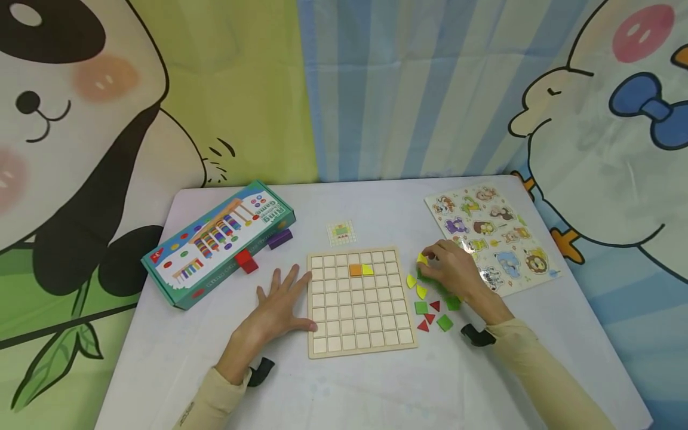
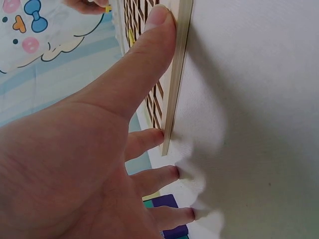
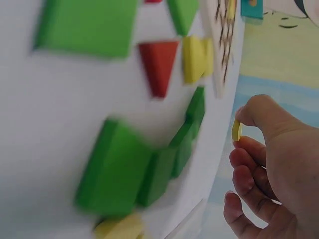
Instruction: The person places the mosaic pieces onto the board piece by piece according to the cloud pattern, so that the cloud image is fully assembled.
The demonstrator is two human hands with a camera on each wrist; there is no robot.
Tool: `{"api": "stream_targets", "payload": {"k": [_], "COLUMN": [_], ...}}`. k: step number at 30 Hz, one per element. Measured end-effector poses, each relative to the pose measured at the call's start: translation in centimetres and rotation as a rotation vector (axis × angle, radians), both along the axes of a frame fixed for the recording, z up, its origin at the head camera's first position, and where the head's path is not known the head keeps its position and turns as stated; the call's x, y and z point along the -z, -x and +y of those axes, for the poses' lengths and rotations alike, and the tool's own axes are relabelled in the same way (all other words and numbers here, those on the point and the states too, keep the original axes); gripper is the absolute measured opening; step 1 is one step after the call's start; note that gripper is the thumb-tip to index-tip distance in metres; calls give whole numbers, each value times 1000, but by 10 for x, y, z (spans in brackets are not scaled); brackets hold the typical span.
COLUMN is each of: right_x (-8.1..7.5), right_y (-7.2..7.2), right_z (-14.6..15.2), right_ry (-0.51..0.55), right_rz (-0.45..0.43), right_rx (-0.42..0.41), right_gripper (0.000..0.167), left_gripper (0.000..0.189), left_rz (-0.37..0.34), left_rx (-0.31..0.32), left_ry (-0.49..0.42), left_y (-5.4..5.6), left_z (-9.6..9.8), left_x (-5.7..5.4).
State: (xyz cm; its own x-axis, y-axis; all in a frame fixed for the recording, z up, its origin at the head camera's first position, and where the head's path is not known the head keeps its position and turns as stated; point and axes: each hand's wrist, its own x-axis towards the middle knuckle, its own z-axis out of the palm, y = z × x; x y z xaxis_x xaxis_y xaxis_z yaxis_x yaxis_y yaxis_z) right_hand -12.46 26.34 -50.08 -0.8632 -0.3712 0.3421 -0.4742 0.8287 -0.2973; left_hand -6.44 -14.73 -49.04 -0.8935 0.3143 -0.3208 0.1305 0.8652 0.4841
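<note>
My left hand lies spread at the left edge of a wooden grid board, its thumb on the rim in the left wrist view. The board holds an orange tile beside a yellow tile. To the right of the board my right hand pinches a small yellow piece between thumb and index finger, raised off the table. Under and near that hand lie several green pieces, red triangles and yellow pieces; the hand hides some of them in the head view.
A small pattern card lies behind the board. At the left is a green game box with a red block and a purple block beside it. An animal sticker sheet lies at the right.
</note>
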Motion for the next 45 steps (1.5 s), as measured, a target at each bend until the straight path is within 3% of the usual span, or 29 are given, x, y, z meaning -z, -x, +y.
{"api": "stream_targets", "payload": {"k": [7, 13, 29, 45], "right_x": [-4, -2, -4, -7], "right_y": [-1, -6, -9, -7], "right_z": [-43, -67, -72, -76], "right_ry": [7, -63, -71, -25], "right_rz": [-65, -161, -273, -385], "right_rx": [-152, -213, -230, -166], "right_gripper": [26, 24, 22, 20], "left_gripper": [118, 118, 117, 116], "left_rz": [-12, -9, 8, 9], "left_rx": [-1, -3, 2, 0], "left_ry": [-7, -16, -15, -20], "left_y": [0, 0, 1, 1], "left_z": [0, 1, 0, -2], "left_x": [2, 4, 3, 4]}}
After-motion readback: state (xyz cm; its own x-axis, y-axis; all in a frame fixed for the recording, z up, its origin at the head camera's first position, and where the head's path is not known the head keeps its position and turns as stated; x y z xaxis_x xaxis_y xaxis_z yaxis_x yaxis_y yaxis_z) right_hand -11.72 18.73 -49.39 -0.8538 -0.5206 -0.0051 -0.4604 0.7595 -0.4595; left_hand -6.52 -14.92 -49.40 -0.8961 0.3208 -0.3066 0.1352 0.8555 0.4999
